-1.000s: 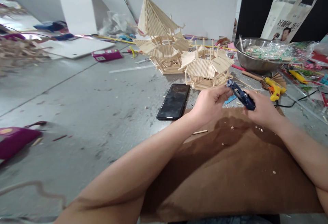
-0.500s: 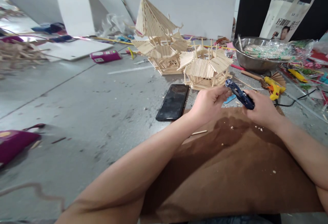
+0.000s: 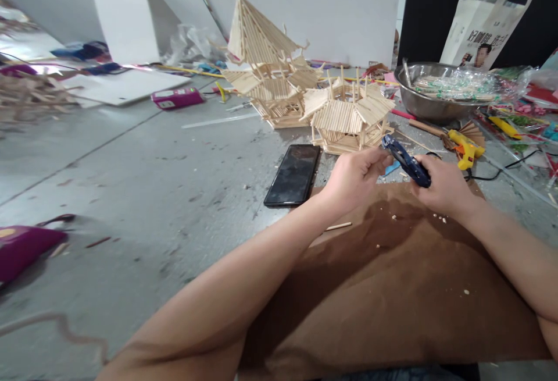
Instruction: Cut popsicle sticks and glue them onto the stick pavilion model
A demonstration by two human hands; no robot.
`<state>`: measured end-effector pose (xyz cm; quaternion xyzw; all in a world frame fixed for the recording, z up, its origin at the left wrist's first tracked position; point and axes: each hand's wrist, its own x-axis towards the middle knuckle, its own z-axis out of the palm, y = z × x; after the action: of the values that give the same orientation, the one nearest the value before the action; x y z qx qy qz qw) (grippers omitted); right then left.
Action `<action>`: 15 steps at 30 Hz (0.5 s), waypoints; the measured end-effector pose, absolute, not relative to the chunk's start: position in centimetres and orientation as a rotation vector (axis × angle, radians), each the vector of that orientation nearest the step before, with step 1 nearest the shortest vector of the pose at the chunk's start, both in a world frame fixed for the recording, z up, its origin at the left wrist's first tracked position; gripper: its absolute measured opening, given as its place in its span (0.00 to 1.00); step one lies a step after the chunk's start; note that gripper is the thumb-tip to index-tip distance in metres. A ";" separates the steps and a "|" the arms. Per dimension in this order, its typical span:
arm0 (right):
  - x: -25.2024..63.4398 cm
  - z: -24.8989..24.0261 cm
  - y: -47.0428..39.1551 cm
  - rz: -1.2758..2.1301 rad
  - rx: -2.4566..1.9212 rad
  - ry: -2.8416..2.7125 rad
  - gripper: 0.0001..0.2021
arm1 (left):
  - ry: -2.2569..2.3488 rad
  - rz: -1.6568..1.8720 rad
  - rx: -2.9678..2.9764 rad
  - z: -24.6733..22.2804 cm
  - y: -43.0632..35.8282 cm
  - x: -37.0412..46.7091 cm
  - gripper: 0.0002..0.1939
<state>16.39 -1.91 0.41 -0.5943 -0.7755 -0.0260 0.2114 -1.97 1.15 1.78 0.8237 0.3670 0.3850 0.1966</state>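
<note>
My right hand point(image 3: 449, 186) is wrapped around a pair of dark blue pliers point(image 3: 407, 163), whose head points up and to the left. Close to that head, my left hand point(image 3: 355, 177) has its fingers pinched together; whatever they hold is hidden. Both hands are above the far edge of a brown sheet point(image 3: 392, 299). Just beyond them stands a small pavilion of thin wooden sticks point(image 3: 340, 116) with a ribbed roof. A short wooden stick point(image 3: 339, 226) lies on the sheet below my left hand, and pale crumbs are scattered there.
A black phone point(image 3: 293, 175) lies left of my hands. Behind it rises a taller stick pavilion point(image 3: 265, 49). To the right are a yellow glue gun point(image 3: 466, 147) and a metal bowl point(image 3: 427, 107) with wrapped sticks. Purple packages point(image 3: 176, 98) rest on the grey floor.
The view has shifted very slightly. Both hands and the pliers keep nearly the same pose.
</note>
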 end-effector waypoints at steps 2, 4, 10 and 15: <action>16.3 0.5 -2.0 -0.071 -1.661 -2.158 0.16 | 1.034 1.065 2.299 1.8 1.1 -1.9 0.12; 16.3 0.5 -2.0 -0.069 -1.677 -2.159 0.15 | 1.038 1.055 2.290 1.9 1.0 -1.9 0.12; 16.4 0.4 -1.8 -0.044 -1.736 -2.182 0.13 | 1.043 1.038 2.259 1.6 1.0 -1.8 0.12; 16.3 0.2 -1.6 0.013 -1.803 -2.194 0.11 | 1.085 0.992 2.210 1.3 1.1 -1.6 0.13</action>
<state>16.30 -1.65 0.20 -0.6276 -0.7638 0.0045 0.1504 -1.59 1.06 1.27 0.8081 0.3967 0.3626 0.2413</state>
